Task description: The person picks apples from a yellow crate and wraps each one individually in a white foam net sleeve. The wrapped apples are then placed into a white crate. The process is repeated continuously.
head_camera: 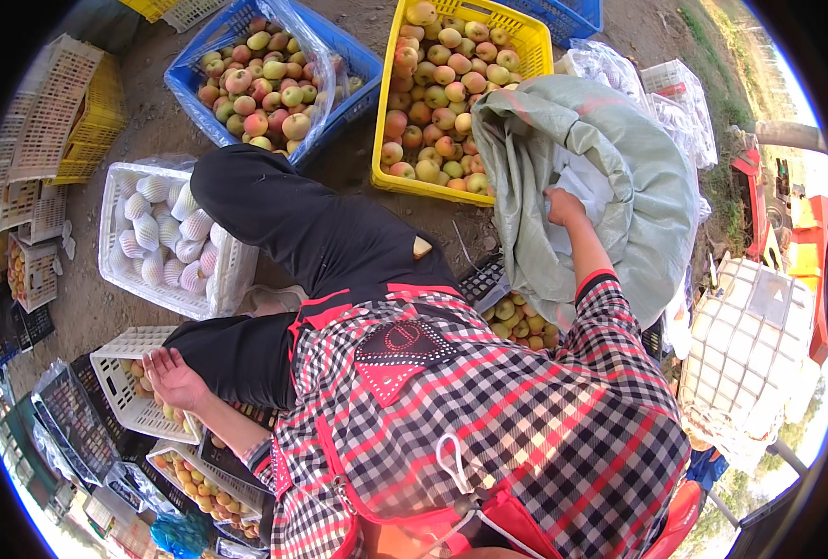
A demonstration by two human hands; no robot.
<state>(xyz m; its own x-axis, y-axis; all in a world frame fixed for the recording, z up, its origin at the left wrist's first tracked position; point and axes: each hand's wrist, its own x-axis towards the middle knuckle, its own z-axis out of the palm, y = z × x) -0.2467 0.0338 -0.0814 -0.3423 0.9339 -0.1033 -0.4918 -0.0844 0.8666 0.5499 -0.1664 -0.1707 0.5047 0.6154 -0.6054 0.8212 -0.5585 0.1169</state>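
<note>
My right hand (566, 207) reaches into the mouth of a large pale green woven sack (637, 154). It touches white material (585, 178) inside; its fingertips are partly hidden, so whether they grip cannot be told. My left hand (174, 377) is raised, palm up and fingers apart, holding nothing, above a white plastic crate (131, 402) with some apples. Before my knees stands a white crate (117, 237) of fruit in foam net sleeves (166, 230). Beyond are a yellow crate (386, 178) and a plastic-lined blue crate (197, 115), both holding red-yellow apples (449, 84).
Crates (54, 105) are stacked at the far left. More crates of apples (204, 485) and black crates (79, 412) crowd my left side. Apples (519, 318) lie below the sack. A caged white tank (742, 342) is at the right, near red machinery (753, 189).
</note>
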